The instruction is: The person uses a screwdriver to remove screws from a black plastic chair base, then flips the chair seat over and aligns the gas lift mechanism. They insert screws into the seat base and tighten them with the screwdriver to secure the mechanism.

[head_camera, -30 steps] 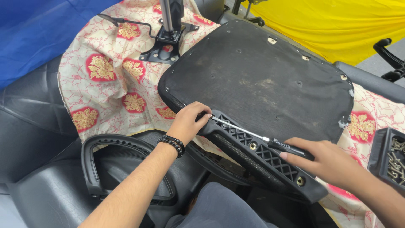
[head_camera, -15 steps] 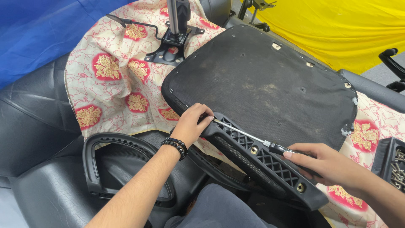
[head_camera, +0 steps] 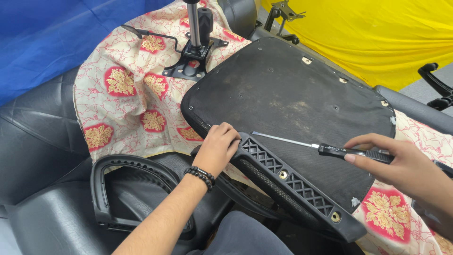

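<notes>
Blue cloth [head_camera: 56, 38] hangs at ten o'clock and yellow cloth [head_camera: 377, 33] at one o'clock, with a cream sheet patterned in red flowers [head_camera: 122, 94] spread beneath the work. On that sheet, in the head view, lies an upturned chair seat [head_camera: 292, 99] — its black underside faces up and fills the middle. A black armrest bracket [head_camera: 292, 189] with a lattice face and bolt holes runs along the seat's near edge, from centre toward five o'clock. The left hand [head_camera: 218, 147], with a bead bracelet at the wrist, is curled over the bracket's upper end, gripping it. The right hand [head_camera: 401, 163], at three o'clock, is closed around the black handle of a screwdriver [head_camera: 325, 147]; the metal shaft points toward nine o'clock, its tip above the seat just beside the bracket. A chair base mechanism with its post [head_camera: 193, 56] stands at twelve o'clock — well apart from both hands. A second armrest loop [head_camera: 118, 189] lies at seven o'clock.
</notes>
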